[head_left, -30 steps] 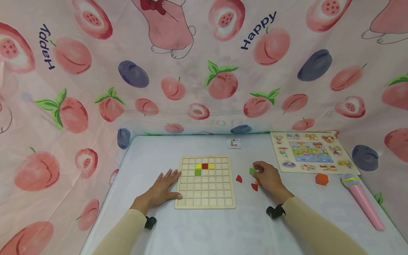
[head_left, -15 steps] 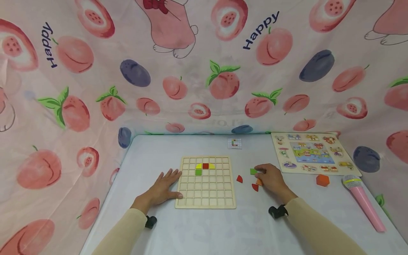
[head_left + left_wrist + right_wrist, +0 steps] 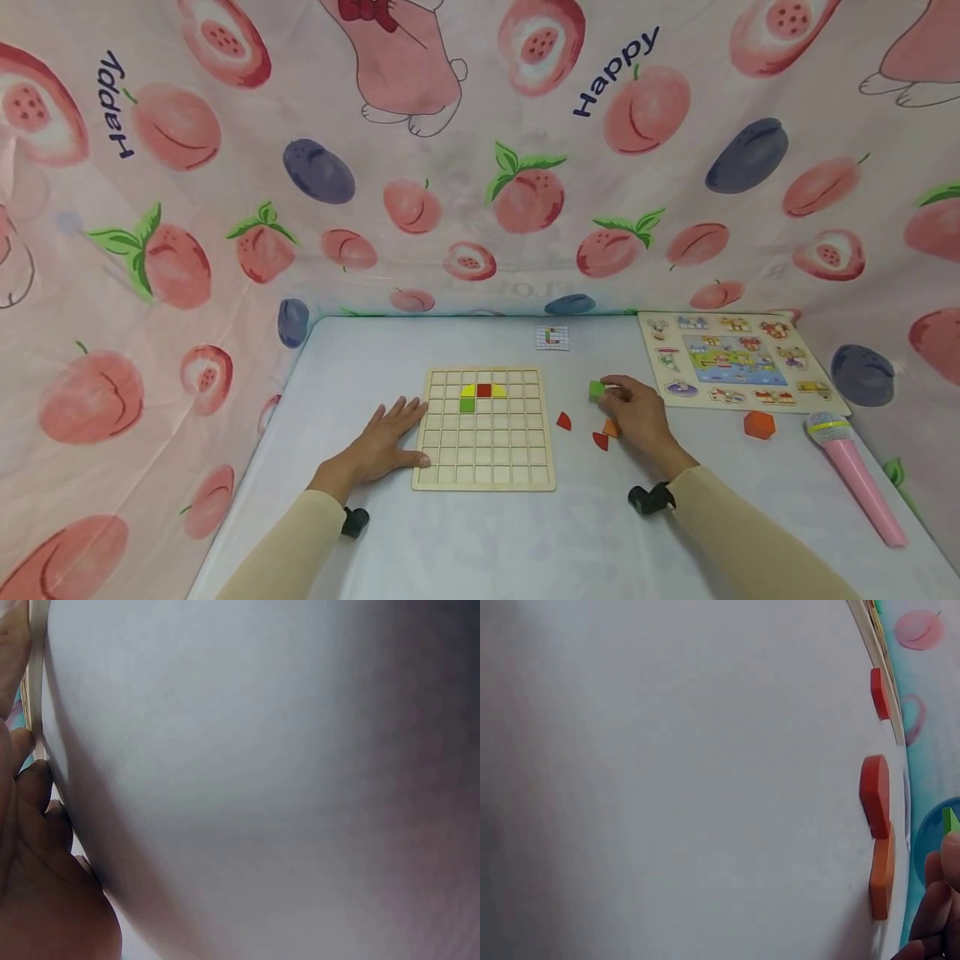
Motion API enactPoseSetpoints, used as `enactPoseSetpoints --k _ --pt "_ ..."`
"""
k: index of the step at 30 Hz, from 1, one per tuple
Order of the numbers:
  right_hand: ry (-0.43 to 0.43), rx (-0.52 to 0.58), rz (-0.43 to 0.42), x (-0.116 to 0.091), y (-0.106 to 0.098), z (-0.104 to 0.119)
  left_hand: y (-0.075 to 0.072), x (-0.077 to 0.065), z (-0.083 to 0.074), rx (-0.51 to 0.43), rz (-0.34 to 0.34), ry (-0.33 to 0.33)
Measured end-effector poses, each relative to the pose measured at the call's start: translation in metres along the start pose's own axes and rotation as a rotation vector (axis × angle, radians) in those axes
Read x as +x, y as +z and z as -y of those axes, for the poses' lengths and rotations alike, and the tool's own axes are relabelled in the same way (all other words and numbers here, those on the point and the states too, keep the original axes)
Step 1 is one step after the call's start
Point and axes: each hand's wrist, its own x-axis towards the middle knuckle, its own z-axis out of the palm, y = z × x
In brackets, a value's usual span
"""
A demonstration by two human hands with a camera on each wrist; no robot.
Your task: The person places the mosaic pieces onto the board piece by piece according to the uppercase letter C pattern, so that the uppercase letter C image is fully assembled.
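Note:
Thumb and fingers of my right hand (image 3: 637, 418) pinch a green square tile (image 3: 596, 391), which appears raised from the table in the head view. Under that hand lie an orange piece (image 3: 611, 427) and a red quarter-round piece (image 3: 601, 441). A second red quarter-round piece (image 3: 564, 421) lies nearer the wooden grid board (image 3: 495, 458). My left hand (image 3: 382, 443) rests with spread, straight fingers at the board's left edge, the thumb on its lower corner. Set in the board are a red square (image 3: 483, 390), a green square (image 3: 467, 406) and two yellow pieces (image 3: 468, 391).
A small pattern card (image 3: 552, 337) lies behind the board. At the right are a picture puzzle board (image 3: 735, 396), an orange block (image 3: 759, 425) and a pink toy microphone (image 3: 858, 479). Fruit-print cloth (image 3: 450, 208) hangs behind the white table.
My right hand has raised the green square tile from the table, tipping it slightly. My left hand stays in place at the board.

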Motion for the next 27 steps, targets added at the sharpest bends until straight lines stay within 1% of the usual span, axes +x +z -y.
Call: enactPoseSetpoints --k 5,13,18,24,27 --pt "0.024 0.064 -0.020 -0.001 0.005 0.006 0.000 0.000 0.000 -0.004 0.001 -0.005" --pt "0.028 0.095 -0.042 -0.002 0.015 0.019 0.001 0.000 0.001 -0.004 0.002 0.004" --pt "0.025 0.104 -0.051 -0.003 0.024 0.030 0.000 0.000 0.000 -0.008 0.004 -0.004" --pt "0.015 0.164 -0.020 -0.003 0.041 0.044 0.000 0.000 -0.001 0.003 0.005 -0.012" --pt "-0.012 0.178 -0.012 -0.003 0.050 0.053 0.000 0.000 -0.001 0.005 0.006 -0.012"
